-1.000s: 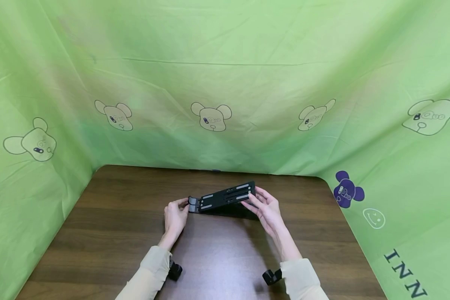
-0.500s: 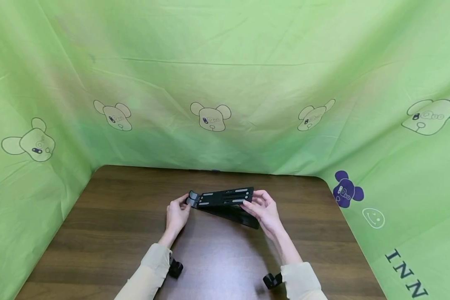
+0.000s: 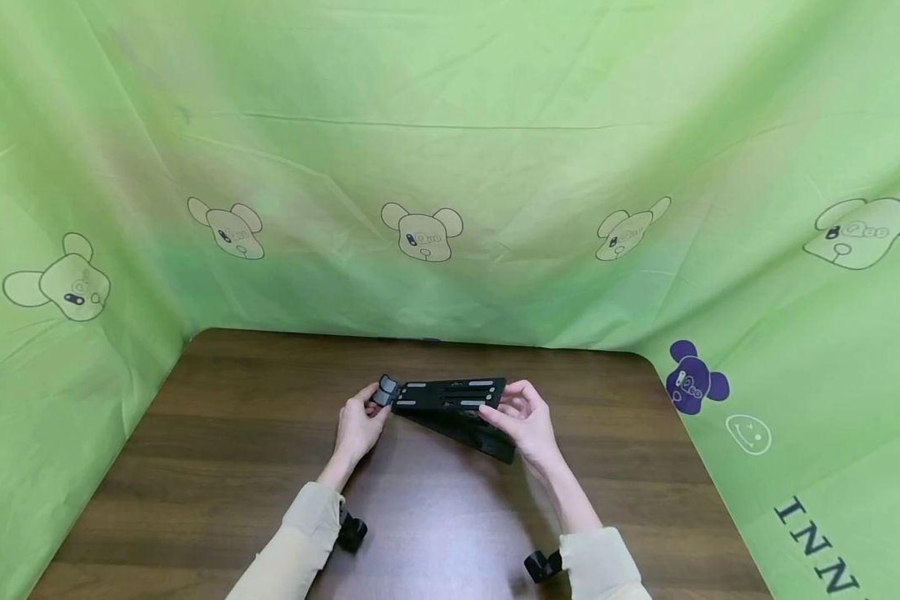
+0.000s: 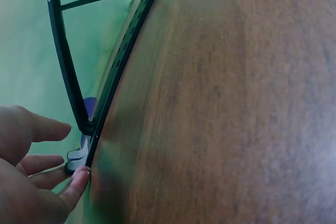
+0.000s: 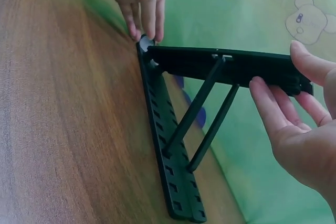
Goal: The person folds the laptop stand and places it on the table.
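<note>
Green printed curtain bounds the wooden table at 9, 12 and 3 o'clock. Clock directions refer to the head view.

Position: the folding black stand is near mid-table, between the hands. Its upper plate lies along the 9-to-3 o'clock axis. Its lower frame diverges toward 4 o'clock. Both members meet at the 9 o'clock end, beside the grey-padded hooks. Struts span the wedge; whether their feet are locked in the slots cannot be told, nor whether the lower frame bears fully on the table.

Controlling relation, by judgement: the wedge opens toward 3 o'clock, so the right hand is at the swinging end and the left hand at the pivot.

Left hand: pinches the hooked end. Right hand: grips the upper plate's free end between thumb and fingers. Neither hand is nearer; both make contact.

Outboard: black wrist units sit at the cuffs, toward 7 and 5 o'clock.
</note>
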A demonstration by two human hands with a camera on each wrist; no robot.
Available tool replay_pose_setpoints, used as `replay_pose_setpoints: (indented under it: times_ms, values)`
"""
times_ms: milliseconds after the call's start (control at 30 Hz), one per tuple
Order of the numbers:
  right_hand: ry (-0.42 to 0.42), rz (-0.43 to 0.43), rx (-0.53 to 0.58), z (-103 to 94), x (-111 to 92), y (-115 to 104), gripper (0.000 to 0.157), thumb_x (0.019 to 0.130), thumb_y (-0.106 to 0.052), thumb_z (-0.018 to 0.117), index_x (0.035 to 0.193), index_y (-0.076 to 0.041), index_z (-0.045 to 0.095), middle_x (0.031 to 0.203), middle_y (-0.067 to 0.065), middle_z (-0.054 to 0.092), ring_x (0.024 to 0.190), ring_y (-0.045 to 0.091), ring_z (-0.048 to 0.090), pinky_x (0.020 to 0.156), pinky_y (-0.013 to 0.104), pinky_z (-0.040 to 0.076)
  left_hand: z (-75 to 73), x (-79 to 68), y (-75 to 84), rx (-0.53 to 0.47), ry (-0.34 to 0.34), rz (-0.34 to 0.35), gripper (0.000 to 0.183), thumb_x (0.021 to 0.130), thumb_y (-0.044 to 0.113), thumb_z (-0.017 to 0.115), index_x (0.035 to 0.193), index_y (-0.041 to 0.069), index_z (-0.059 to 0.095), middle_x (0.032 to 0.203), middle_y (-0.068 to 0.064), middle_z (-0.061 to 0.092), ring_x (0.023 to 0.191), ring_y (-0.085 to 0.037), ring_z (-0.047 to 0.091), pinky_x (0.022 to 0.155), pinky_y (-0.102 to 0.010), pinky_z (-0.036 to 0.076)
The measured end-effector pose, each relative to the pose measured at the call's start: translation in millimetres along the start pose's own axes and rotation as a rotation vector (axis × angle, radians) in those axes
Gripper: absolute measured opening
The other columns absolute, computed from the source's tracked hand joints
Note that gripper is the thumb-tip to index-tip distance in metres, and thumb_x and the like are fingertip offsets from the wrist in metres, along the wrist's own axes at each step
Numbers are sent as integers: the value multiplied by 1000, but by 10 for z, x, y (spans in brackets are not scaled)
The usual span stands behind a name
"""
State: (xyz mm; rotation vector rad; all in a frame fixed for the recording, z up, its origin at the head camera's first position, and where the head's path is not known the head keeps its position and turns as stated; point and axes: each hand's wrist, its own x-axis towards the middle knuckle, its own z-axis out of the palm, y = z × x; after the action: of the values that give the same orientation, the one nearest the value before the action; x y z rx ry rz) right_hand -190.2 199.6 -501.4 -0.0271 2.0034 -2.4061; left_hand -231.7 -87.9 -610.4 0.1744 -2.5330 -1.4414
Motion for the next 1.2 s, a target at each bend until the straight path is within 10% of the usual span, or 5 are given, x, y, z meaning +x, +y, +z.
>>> replay_pose_setpoints:
  times_ms: [333,933,1200]
  values:
    - [-22,-166,-201,58,-65,16,38,84,22,77,108,15,49,93,-13,73,83,0,74,77,15,62,-23,-29,104,-33,-44,47,59,93,11,80,148,-4,65,156,-28,62,121,-39,72,107,-54,60]
    - [-76,-331,-446,-263,-166,24,45,84,13,87,125,12,68,117,17,77,106,5,74,97,23,63,-212,-402,468,114,-185,130,68,100,12,76,156,-14,49,164,-40,44,152,-58,47,125,-67,41]
    - [-112,-497,-886,-795,68,757,46,102,-29,81,141,-8,71,138,16,75,130,29,70,112,35,56,-137,-636,475,262,-336,224,75,100,21,80,160,-11,47,170,-39,37,162,-56,31,131,-69,31]
